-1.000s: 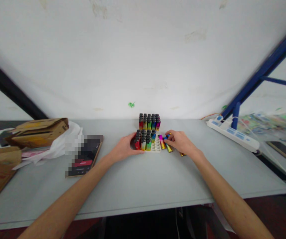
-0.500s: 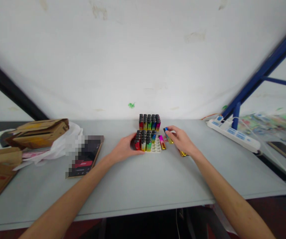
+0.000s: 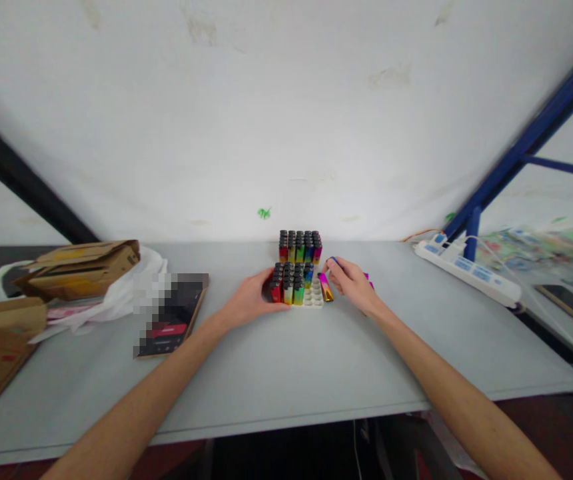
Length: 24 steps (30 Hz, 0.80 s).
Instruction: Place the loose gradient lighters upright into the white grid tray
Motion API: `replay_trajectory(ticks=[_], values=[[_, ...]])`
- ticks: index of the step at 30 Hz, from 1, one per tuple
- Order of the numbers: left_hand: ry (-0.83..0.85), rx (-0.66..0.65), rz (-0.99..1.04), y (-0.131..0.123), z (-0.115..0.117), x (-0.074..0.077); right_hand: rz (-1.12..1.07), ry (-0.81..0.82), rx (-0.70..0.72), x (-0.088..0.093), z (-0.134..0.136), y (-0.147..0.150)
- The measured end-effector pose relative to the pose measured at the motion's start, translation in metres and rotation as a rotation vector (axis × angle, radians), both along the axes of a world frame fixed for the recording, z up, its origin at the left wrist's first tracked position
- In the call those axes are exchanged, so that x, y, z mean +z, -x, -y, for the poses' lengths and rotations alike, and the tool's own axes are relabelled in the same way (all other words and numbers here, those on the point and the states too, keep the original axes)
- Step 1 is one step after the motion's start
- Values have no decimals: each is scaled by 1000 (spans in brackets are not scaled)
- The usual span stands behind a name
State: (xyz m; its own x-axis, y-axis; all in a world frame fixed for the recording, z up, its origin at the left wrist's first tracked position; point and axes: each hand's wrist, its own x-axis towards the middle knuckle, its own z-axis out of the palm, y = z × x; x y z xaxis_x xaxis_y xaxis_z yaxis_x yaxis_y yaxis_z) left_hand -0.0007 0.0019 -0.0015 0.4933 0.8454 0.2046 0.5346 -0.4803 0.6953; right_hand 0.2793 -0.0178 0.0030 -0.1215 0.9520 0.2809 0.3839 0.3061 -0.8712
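the middle front of the worktop (image 3: pixel 271 380) lies open toward the tray (image 3: pixel 315 294). upright lighters (image 3: pixel 288 285) block its left and rear; a lying lighter (image 3: pixel 326 288) and the right hand (image 3: pixel 350 283) crowd its right side.

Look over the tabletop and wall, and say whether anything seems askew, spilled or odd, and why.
A magenta-and-gold lighter lies slanted on the table beside the white tray, while the lighters in it stand upright. On the wall, a green mark stands out against the white. Nothing looks spilled.
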Motion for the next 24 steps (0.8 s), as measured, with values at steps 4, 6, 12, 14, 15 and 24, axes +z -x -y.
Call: replay_trajectory(ticks=[4, 6, 12, 14, 15, 24], values=[[4, 2, -18, -1, 1, 1, 99, -58, -85, 3, 4, 5], [8, 13, -34, -1, 1, 1, 148, -75, -126, 3, 6, 8], [-4, 15, -38, 0, 0, 0, 213, -63, -158, 3, 8, 14], [-3, 5, -24, 0, 0, 0, 228, -73, -140, 5, 8, 16], [-1, 3, -18, 0, 1, 0, 234, -77, -129, 6, 9, 17], [6, 8, -2, -1, 2, 2, 256, -83, -78, 8, 11, 22]])
